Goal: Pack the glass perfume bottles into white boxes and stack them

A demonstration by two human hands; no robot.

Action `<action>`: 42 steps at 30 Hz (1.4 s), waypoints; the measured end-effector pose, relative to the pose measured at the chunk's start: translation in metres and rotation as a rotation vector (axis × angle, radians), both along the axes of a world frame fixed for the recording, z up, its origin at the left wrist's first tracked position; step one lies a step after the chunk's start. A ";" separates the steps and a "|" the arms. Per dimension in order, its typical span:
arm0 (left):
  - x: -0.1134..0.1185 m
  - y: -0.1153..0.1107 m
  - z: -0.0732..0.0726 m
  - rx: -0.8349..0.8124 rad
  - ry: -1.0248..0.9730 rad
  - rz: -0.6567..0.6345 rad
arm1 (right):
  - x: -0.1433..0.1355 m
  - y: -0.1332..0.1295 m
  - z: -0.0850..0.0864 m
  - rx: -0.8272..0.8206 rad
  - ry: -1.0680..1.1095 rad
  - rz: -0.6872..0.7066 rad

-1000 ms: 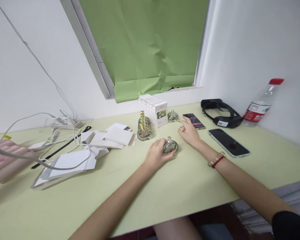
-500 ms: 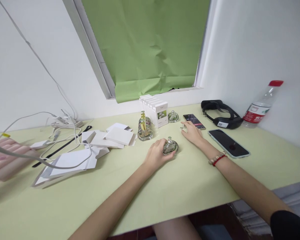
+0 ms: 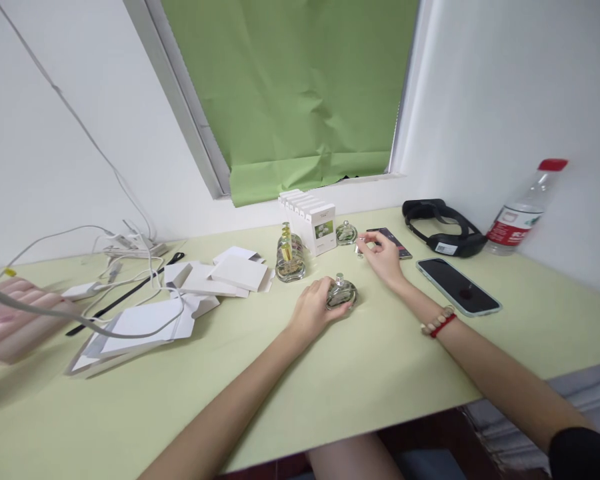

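My left hand [image 3: 310,308] is wrapped round the left side of a small rounded glass perfume bottle [image 3: 342,295], which stands upright on the table with a silvery top. Farther back, my right hand [image 3: 381,257] pinches a small, shiny clear bottle cap [image 3: 359,248] between thumb and fingertips, in front of the dark phone. Just beyond the cap, a second perfume bottle [image 3: 347,233] stands beside a row of white boxes [image 3: 322,230]. To the left of those boxes is a line of glass bottles [image 3: 291,267] with yellowish tops.
Opened white cartons [image 3: 240,272] lie left of the bottles, near tangled cables and a power strip [image 3: 135,245]. On the right are two phones, the nearer one [image 3: 457,287] in a pale case, a black headset [image 3: 445,230] and a red-capped water bottle [image 3: 517,220]. A pink object [image 3: 20,320] lies far left.
My right hand has lifted the bottle cap slightly and moved a little back and left. My left hand stays on the perfume bottle.
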State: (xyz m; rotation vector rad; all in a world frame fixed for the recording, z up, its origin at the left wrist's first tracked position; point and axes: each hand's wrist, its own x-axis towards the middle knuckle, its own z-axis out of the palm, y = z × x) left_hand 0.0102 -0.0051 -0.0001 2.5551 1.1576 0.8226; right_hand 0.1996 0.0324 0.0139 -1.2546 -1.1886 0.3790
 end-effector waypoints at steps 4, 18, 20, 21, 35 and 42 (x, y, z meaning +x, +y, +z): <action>0.000 0.000 -0.001 0.002 0.002 -0.002 | -0.019 -0.012 0.012 -0.115 0.298 0.430; 0.000 0.003 -0.003 0.012 -0.013 -0.034 | -0.024 -0.023 0.015 -0.191 0.190 0.775; 0.000 0.003 -0.003 0.012 -0.005 -0.024 | -0.024 -0.023 0.017 -0.186 0.157 0.775; 0.000 0.002 -0.003 0.013 -0.002 -0.019 | -0.023 -0.023 0.017 -0.191 0.149 0.766; 0.002 0.002 -0.004 0.002 -0.019 -0.020 | -0.027 -0.017 0.015 -0.218 0.245 0.653; 0.002 0.000 0.000 0.010 -0.033 -0.022 | -0.038 -0.015 0.011 -0.138 0.278 0.658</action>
